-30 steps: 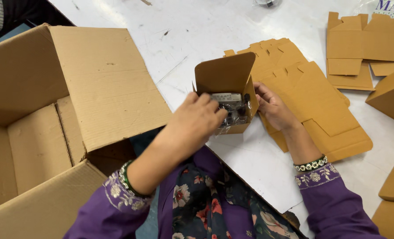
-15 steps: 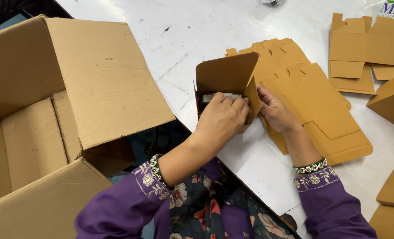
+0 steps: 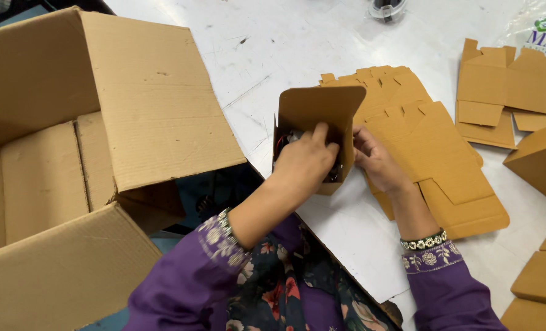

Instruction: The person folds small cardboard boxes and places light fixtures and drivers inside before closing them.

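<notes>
- Packing: left hand (image 3: 306, 160) had fingers clenched inside the small carton (image 3: 314, 132) at the desk (image 3: 358, 239) near edge.
- Right hand (image 3: 377, 162) gripped the carton's side.
- Best pushed squarely, keeping the flap clear.

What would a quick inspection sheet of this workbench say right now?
Surface: white table, scuffed and marked.
Job's things: small brown box, lid flap up, dark items inside, only partly seen.
Clutter: pile of flat box blanks; more blanks further back; folded boxes at the right edge; a round container at the top edge.
Hands: left hand reaches into the small box; right hand steadies its side.
Cables: nothing seen clearly.
Surroundings: large open carton beside the table; plastic bag in the top right corner.
</notes>
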